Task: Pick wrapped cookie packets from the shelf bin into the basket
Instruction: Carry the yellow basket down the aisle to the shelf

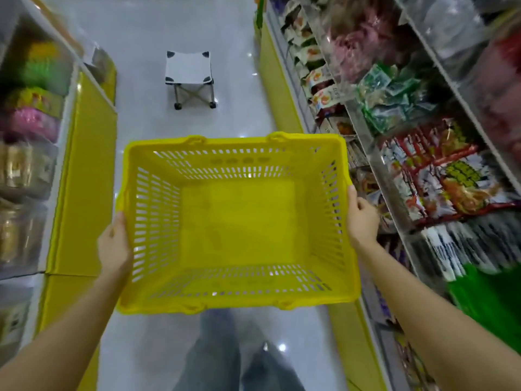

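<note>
Head view, looking down a shop aisle. Yellow plastic basket is held out in front with nothing in it, slotted walls and solid bottom showing. Left hand grips the left rim, thumb on top, fingers wrapped under the edge and mostly hidden. Right hand grips the right rim the same way, thumb along the top, fingers curled round the outside. Both hands are busy, so neither is free for picking yet.

Wrapped packets sit in clear bins on the right shelf, near the right hand: a green batch, a red-and-white batch closer in, more further up. Blur is too strong to tell which bin has the cookies.

Handling guess: packets look small and light, in glossy film, so likely slippery and crinkly, with brittle contents. Best taken with a light pinch across the flat body or by a sealed end, no squeezing. Basket looks stiff and light while empty; one hand at the rim should carry it, likely the left since the bins are to the right.

Room: glossy pale floor with light glare, yellow shelf bases on both sides, left shelf with blurred bagged goods. A small folding stool stands mid-aisle, well ahead of the basket. Legs in jeans show below the basket.
</note>
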{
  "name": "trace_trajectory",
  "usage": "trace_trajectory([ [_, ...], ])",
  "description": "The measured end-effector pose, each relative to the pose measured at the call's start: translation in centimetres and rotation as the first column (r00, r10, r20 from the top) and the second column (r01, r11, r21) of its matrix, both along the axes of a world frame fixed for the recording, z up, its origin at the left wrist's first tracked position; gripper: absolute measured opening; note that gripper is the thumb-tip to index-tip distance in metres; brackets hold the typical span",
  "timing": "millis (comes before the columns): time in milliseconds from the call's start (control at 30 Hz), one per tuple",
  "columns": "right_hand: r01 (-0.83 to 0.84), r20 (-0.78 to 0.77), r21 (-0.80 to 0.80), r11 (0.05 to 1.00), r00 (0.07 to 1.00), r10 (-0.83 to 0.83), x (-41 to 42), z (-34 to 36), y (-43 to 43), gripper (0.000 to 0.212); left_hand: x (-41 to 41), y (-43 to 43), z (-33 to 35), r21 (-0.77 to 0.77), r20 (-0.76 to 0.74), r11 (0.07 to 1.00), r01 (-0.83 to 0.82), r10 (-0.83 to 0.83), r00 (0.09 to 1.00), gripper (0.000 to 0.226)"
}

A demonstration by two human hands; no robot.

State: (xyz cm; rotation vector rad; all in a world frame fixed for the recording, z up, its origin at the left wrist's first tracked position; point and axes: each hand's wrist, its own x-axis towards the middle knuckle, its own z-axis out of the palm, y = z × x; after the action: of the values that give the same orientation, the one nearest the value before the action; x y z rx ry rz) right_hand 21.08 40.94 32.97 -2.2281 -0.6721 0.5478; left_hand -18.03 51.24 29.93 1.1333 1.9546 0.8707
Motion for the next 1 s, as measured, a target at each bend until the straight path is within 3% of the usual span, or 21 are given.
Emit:
trace_trajectory([
  [200,-0.017,0.048,0.020,1.000,0.999,0.017,-1.9,1.0,12.9,0.054,-2.0,12.7,0.7,0.006,0.031,1.000,-0.009,0.008,0.999,0.045],
  [367,0.011,0.043,0.053,0.999,0.999,-0.013,-2.8,1.1,23.2,0.061,-2.7,24.0,2.8,0.043,-0.063,0.999,0.030,-0.027,0.998,0.047],
  [567,0.004,0.050,0.089,0.996,0.999,-0.008,-1.9,1.5,36.5,0.053,-1.5,37.2,3.3,0.070,-0.043,0.996,0.048,-0.045,0.998,0.050],
  [1000,-0.098,0.068,0.064,0.993,0.993,0.094,0.0,3.4,66.7,0.054,-0.4,64.4,3.9,0.024,-0.003,0.998,-0.051,0.051,0.999,0.044],
])
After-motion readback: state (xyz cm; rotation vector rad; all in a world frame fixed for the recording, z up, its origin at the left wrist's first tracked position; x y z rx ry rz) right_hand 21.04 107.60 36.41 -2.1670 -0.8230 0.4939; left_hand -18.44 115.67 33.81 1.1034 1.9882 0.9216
